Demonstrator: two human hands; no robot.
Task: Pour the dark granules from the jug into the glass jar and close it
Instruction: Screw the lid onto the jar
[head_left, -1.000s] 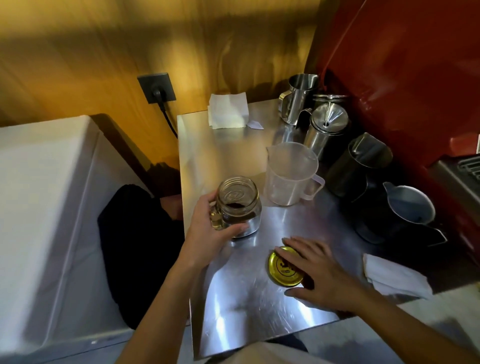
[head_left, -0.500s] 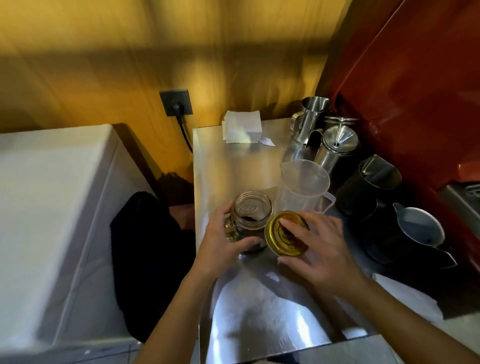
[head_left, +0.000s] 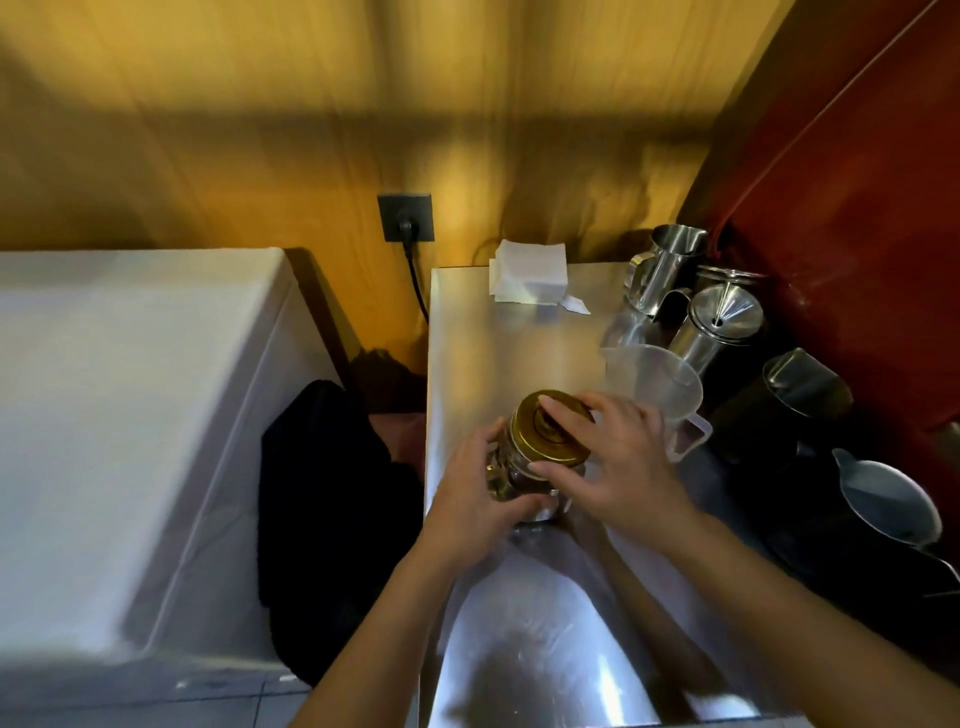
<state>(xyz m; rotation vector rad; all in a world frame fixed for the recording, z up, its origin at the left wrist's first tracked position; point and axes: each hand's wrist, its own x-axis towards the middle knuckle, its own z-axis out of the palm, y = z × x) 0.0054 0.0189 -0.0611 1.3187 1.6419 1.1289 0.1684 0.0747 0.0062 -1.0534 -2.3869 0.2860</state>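
Observation:
The glass jar (head_left: 511, 475) stands on the steel counter (head_left: 509, 343) with dark granules inside. My left hand (head_left: 467, 499) is wrapped around its left side. The gold lid (head_left: 545, 428) sits on the jar's mouth, and my right hand (head_left: 618, 462) grips the lid from the right, fingers over its top and rim. Just behind my right hand stands the clear plastic jug (head_left: 657, 387), upright and looking empty.
Steel pitchers (head_left: 667, 267) and a funnel-topped steel pot (head_left: 719, 322) crowd the counter's right side, with a dark pitcher (head_left: 789, 400) and a pale-lined jug (head_left: 883, 501) nearer. Folded white paper (head_left: 527, 278) lies at the back. A white appliance (head_left: 130, 415) stands left.
My right hand picked the gold lid up off the counter, carried it left and set it on the jar's mouth. My left hand stayed on the jar.

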